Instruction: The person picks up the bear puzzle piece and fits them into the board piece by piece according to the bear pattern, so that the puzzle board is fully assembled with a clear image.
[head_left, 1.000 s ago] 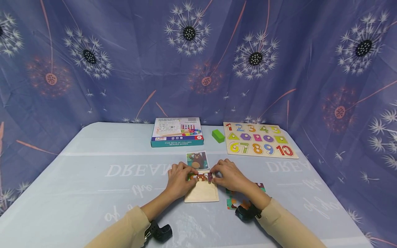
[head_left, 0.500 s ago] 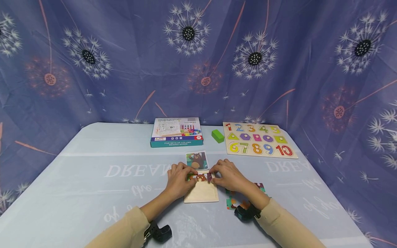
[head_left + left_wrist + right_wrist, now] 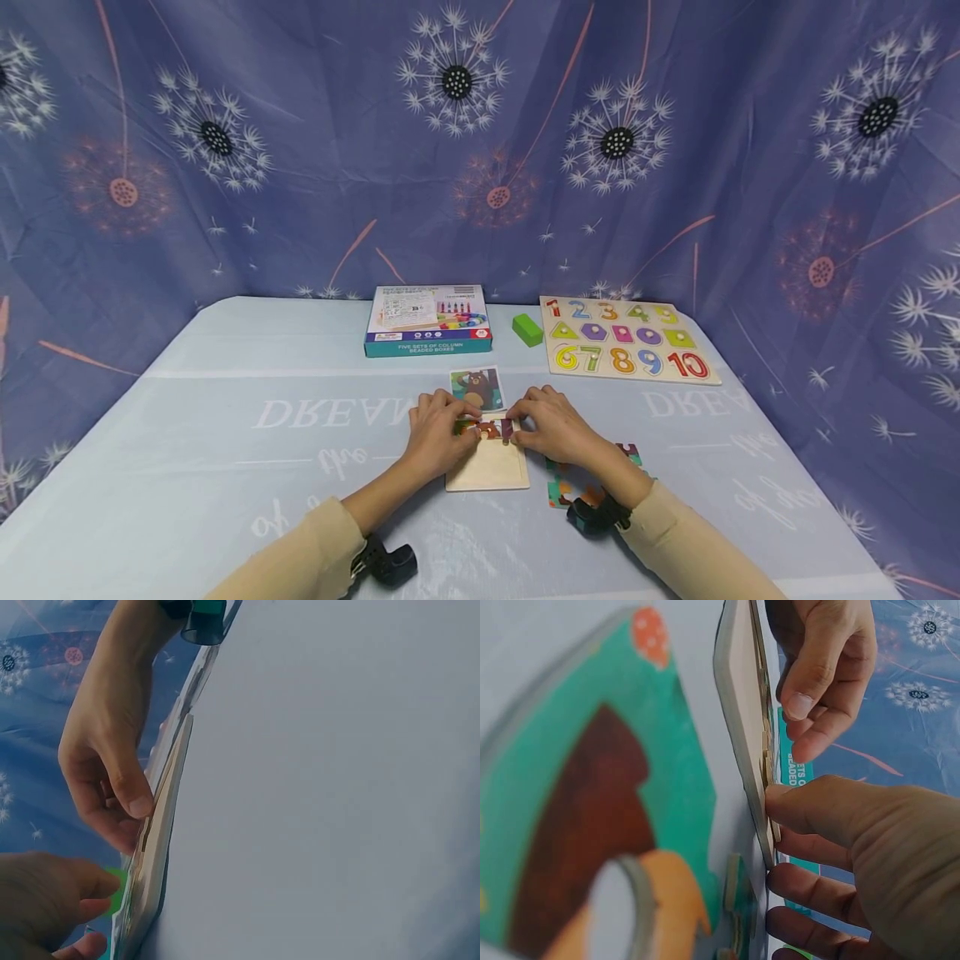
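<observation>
A shallow wooden puzzle tray (image 3: 487, 468) lies in front of the person, its top row holding picture pieces. At the top left, my left hand (image 3: 437, 433) pinches a greenish puzzle piece (image 3: 463, 427) between thumb and index finger. A brown bear-face piece (image 3: 488, 430) sits in the middle of that row. My right hand (image 3: 553, 425) holds a dark purple puzzle piece (image 3: 507, 430) at the top right corner, thumb below and index finger above. In the right wrist view, the thumb (image 3: 810, 804) touches the piece edge at the tray rim. Fingers partly hide the outer pieces.
A bear picture card (image 3: 477, 388) lies just beyond the tray. Loose puzzle pieces (image 3: 558, 493) lie under the right forearm. Farther back are a beaded-boxes carton (image 3: 429, 321), a green block (image 3: 527, 329) and a number board (image 3: 630, 340). A patterned curtain hangs behind.
The left hand's fingers have shifted very slightly to the right along the top row. The right hand stays in nearly the same place, and the tray has not visibly moved.
</observation>
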A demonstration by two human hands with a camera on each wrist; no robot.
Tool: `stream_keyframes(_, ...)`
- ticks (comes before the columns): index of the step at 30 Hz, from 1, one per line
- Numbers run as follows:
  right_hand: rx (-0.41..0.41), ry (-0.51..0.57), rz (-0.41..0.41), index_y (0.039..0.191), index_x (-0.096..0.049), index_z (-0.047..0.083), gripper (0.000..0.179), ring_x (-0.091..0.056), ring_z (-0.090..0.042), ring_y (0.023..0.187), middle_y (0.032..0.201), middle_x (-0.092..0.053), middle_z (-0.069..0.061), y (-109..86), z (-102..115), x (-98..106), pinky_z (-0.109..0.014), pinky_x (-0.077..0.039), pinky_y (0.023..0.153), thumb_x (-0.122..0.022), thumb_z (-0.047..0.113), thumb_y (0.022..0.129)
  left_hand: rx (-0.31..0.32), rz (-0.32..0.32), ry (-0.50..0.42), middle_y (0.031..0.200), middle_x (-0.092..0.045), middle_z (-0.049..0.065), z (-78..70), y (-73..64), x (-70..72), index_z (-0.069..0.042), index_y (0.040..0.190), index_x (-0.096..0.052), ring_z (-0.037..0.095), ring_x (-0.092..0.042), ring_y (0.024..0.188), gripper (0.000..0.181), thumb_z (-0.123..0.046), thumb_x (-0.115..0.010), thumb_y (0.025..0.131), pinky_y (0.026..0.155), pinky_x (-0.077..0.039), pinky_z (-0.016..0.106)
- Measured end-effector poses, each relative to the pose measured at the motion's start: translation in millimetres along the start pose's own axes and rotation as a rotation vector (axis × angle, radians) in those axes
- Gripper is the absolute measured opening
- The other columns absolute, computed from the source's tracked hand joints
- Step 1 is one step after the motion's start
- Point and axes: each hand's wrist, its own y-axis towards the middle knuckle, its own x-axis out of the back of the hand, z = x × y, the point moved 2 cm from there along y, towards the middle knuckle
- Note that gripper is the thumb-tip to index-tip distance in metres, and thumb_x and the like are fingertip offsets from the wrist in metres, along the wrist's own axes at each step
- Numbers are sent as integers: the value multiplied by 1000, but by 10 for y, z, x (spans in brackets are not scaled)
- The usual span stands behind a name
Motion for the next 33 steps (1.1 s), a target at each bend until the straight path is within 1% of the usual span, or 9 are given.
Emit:
stream_keyframes(5,4,-4,-5,98,-73,18,26,-45,-13,85,91,-60,3,-2,-3,0,-36,-36,80,-77,25,74,-14,33,0,96,-54,5,-82,22,-3,-16,94,-71,19,-36,89,19,-18,-71,75,78,-24,39)
stream_keyframes(10,-4,4,3,99,-73,18,26,-45,-13,85,91,-60,3,-2,-6,1,-36,-36,79,-76,25,74,-30,48,4,97,-55,5,-126,50,-23,-17,92,-71,20,-36,90,19,-18,-72,73,76,-24,38)
stream_keyframes(16,-12,14,8,99,-73,18,26,-45,-12,86,92,-60,3,-13,-3,3,-36,-36,81,-76,27,74,-10,78,-39,99,-56,6,-139,69,-71,-17,94,-71,20,-35,89,19,-21,-73,76,76,-23,38)
stream_keyframes(21,-6,7,1,98,-73,19,26,-44,-12,86,92,-60,4,-17,0,-1,-35,-36,80,-77,27,74,16,75,-48,102,-56,3,-137,82,-106,-18,95,-72,19,-35,90,19,-22,-72,75,75,-22,37)
stream_keyframes(26,-2,1,-5,98,-73,18,27,-44,-12,85,92,-59,4,-14,3,-7,-35,-35,79,-76,26,73,13,70,-36,104,-57,3,-141,87,-140,-19,94,-71,20,-36,91,21,-21,-71,73,75,-23,37)
stream_keyframes(33,-4,-10,-9,99,-73,18,28,-44,-12,85,92,-60,4,-14,2,-12,-34,-35,79,-77,26,73,16,54,-18,102,-56,3,-137,86,-161,-19,92,-72,20,-36,91,19,-21,-71,74,75,-23,37)
